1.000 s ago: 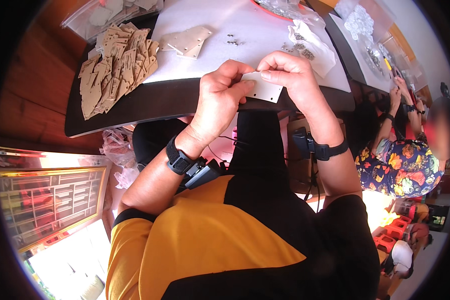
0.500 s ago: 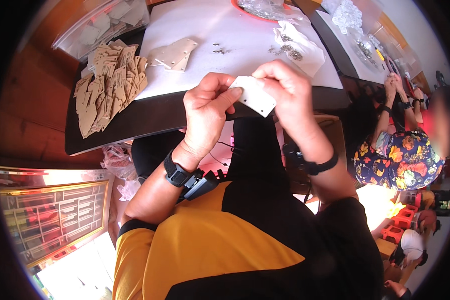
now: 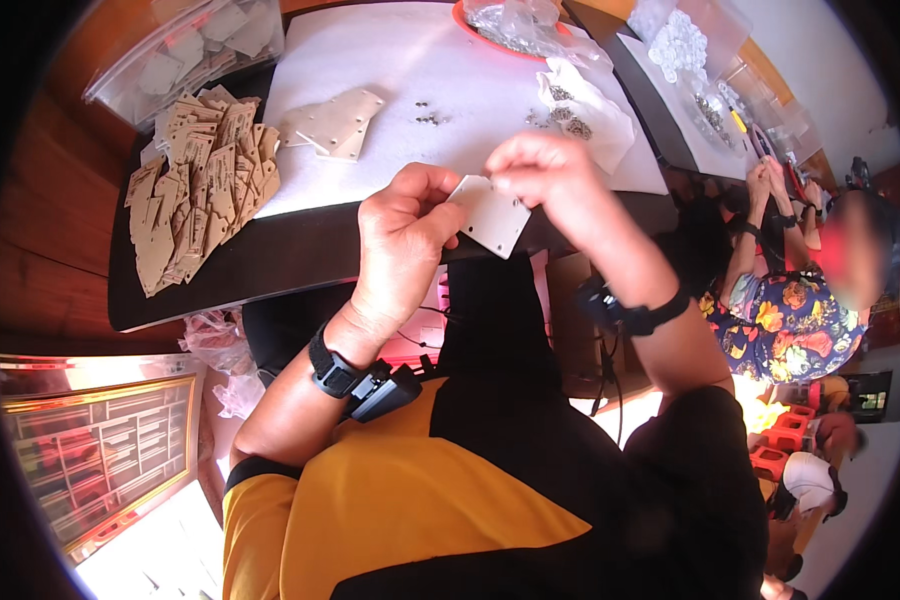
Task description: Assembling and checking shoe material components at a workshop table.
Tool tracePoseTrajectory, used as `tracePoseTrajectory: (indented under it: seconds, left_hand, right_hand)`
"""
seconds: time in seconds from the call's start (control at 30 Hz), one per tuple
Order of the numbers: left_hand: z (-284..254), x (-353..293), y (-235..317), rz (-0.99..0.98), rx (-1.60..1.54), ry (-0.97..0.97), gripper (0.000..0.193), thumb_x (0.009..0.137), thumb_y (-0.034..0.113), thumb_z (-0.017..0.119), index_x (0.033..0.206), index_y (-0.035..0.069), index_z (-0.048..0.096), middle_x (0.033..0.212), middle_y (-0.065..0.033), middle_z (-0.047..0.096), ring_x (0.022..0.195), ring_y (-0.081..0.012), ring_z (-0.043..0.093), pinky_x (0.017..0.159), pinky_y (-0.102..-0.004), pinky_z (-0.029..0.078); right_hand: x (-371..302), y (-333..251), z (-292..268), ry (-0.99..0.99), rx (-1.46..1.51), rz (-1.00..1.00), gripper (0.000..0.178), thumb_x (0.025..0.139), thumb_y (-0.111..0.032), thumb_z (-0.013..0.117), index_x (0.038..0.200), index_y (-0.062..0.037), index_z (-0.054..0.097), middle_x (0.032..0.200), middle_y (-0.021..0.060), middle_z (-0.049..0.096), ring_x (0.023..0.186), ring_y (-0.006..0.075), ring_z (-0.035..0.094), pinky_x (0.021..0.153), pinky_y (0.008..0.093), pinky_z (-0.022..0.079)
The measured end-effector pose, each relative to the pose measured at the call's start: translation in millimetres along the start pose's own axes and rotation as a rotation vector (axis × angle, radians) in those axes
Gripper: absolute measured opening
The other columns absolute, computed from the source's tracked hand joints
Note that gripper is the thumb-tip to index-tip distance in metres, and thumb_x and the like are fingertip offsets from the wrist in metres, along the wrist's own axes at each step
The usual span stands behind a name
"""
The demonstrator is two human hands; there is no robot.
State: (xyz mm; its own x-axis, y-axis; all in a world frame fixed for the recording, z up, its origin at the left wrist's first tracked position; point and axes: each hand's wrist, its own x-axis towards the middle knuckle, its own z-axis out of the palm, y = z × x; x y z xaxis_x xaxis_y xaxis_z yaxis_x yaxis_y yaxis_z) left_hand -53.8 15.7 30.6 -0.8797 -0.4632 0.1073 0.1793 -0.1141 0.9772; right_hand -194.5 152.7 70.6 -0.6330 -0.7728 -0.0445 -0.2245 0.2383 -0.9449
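A pale flat plate [image 3: 489,217] with several small dark holes or studs along its edges is gripped at its left side between the thumb and fingers of my left hand [image 3: 407,215]. Bent fingers of my right hand [image 3: 542,170] pinch close to the plate's far right edge; the hand is slightly blurred, and anything small between its fingertips is hidden. Beyond my hands, on the white sheet [image 3: 360,45], lie a few overlapping pale plates [image 3: 342,120] with holes. Small metal pieces [image 3: 428,118] are scattered to their right.
A big heap of brown printed pieces [image 3: 198,190] covers the table's left end, below a clear bin [image 3: 195,60]. At the far right are a red-rimmed tray [image 3: 515,45] and white wrapping [image 3: 610,125] with metal bits. A person in a floral top [image 3: 795,320] sits at right.
My right hand has shifted up and left along the plate, its wrist rising. The plate has turned slightly and sits a little lower and further left. The whole view has shifted slightly.
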Motion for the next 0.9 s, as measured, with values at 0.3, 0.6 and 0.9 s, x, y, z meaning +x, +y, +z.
tracePoseTrajectory:
  seconds: [0.3, 0.6, 0.9]
  left_hand:
    - [7, 2, 4, -0.01, -0.001, 0.007, 0.015, 0.083, -0.003, 0.06, 0.097, -0.002, 0.066, 0.08, -0.0024, 0.066, 0.062, -0.0041, 0.053, 0.056, -0.0196, 0.044]
    - [5, 4, 1, -0.005, 0.056, -0.004, 0.015, 0.085, -0.001, 0.061, 0.099, -0.001, 0.065, 0.083, -0.0028, 0.067, 0.064, -0.004, 0.054, 0.057, -0.0204, 0.045]
    - [8, 3, 0, 0.049, 0.048, 0.017, 0.015, 0.081, -0.004, 0.058, 0.095, -0.002, 0.064, 0.075, -0.0039, 0.065, 0.061, -0.0056, 0.054, 0.055, -0.0228, 0.046]
  right_hand:
    - [75, 11, -58, 0.173, -1.225, -0.106, 0.009, 0.076, -0.002, 0.067, 0.084, -0.0062, 0.068, 0.072, 0.0067, 0.063, 0.066, 0.0144, 0.061, 0.056, 0.0292, 0.047]
    - [81, 11, -67, 0.207, -0.635, 0.011, 0.006, 0.078, 0.004, 0.063, 0.082, -0.0003, 0.066, 0.074, 0.0041, 0.063, 0.061, 0.0115, 0.057, 0.047, 0.0285, 0.044]
    - [92, -7, -33, 0.152, -0.832, -0.065, 0.009, 0.076, -0.011, 0.068, 0.082, -0.0052, 0.07, 0.071, 0.0046, 0.065, 0.062, 0.0137, 0.059, 0.049, 0.0319, 0.046]
